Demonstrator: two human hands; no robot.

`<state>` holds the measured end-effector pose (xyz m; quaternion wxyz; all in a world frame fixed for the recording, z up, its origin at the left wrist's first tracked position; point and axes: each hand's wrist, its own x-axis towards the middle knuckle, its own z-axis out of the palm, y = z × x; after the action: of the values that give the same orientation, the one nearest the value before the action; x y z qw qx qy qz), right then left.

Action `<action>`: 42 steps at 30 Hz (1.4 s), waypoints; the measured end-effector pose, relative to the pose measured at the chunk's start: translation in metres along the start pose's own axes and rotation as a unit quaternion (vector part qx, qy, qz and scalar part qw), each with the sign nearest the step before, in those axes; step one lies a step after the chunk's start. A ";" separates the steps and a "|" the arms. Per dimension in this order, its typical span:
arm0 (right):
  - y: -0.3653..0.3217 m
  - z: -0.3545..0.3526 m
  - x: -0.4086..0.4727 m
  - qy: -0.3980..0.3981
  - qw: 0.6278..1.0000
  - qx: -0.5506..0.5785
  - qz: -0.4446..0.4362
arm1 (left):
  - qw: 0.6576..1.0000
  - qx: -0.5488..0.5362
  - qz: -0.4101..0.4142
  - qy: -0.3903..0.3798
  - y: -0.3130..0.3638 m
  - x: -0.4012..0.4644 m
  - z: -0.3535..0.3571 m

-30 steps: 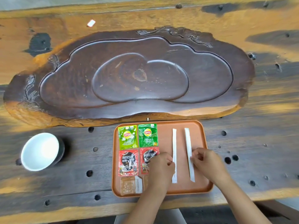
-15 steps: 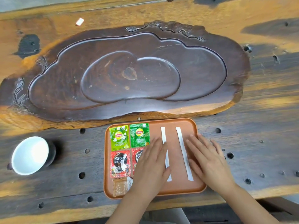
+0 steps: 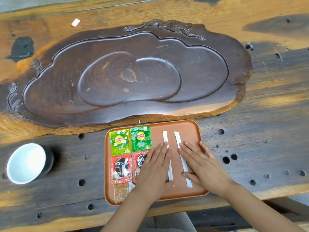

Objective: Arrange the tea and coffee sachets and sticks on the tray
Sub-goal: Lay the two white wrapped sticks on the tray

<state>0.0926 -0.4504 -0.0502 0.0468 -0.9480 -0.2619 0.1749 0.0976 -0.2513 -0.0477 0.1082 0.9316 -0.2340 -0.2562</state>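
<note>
A brown tray (image 3: 187, 126) lies at the table's near edge. On its left side sit two green Lipton tea sachets (image 3: 120, 141) (image 3: 141, 139), two red Nescafe sachets (image 3: 121, 169) (image 3: 140, 160) below them, and a tan sachet (image 3: 121, 192) at the front. Two white sticks (image 3: 165, 138) (image 3: 183, 162) lie lengthwise on the right half. My left hand (image 3: 154, 169) rests flat, palm down, beside the left stick and covers part of the second Nescafe sachet. My right hand (image 3: 203, 166) lies flat to the right of the right stick. Neither hand holds anything.
A large dark carved wooden tea board (image 3: 130, 76) fills the table behind the tray. A white-lined cup (image 3: 26, 163) stands at the left. A small white scrap (image 3: 75, 22) lies at the far left. The wooden table (image 3: 267, 131) has several round holes.
Both hands went from pinching the sticks with curled fingers to lying flat, fingers stretched out, alongside them. The sticks now lie straighter and closer to parallel.
</note>
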 end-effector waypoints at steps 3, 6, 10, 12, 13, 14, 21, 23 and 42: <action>-0.005 0.000 -0.002 0.000 1.000 0.006 0.012 | 1.000 -0.006 -0.003 0.002 0.002 -0.001 0.000; -0.007 -0.001 -0.002 -0.001 1.000 0.010 0.025 | 1.000 -0.007 -0.004 0.008 0.003 -0.002 0.001; -0.006 -0.002 -0.001 -0.004 0.999 0.018 0.036 | 1.000 -0.008 -0.002 0.013 0.002 -0.002 0.001; -0.005 -0.004 0.000 -0.005 0.999 0.023 0.042 | 1.000 -0.007 -0.001 0.014 0.002 -0.002 0.001; -0.004 -0.004 0.001 -0.006 0.999 0.025 0.042 | 1.000 -0.007 -0.001 0.014 0.002 -0.002 0.001; -0.003 -0.005 0.002 -0.008 0.999 0.025 0.040 | 1.000 -0.008 -0.001 0.013 0.002 -0.002 0.001; -0.003 -0.005 0.001 -0.011 0.999 0.027 0.036 | 1.000 -0.023 -0.002 0.018 0.001 -0.002 0.003; -0.004 -0.005 0.000 0.005 0.999 0.035 0.038 | 0.999 -0.027 -0.001 0.025 0.002 -0.003 -0.001; 0.000 -0.019 0.000 0.080 0.929 0.163 0.322 | 0.908 -0.135 -0.360 0.167 -0.110 -0.095 -0.026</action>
<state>0.0989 -0.4502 -0.0323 0.1630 -0.9714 0.0939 0.1449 0.0812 -0.1070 -0.0206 0.1705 0.9584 0.1751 -0.1477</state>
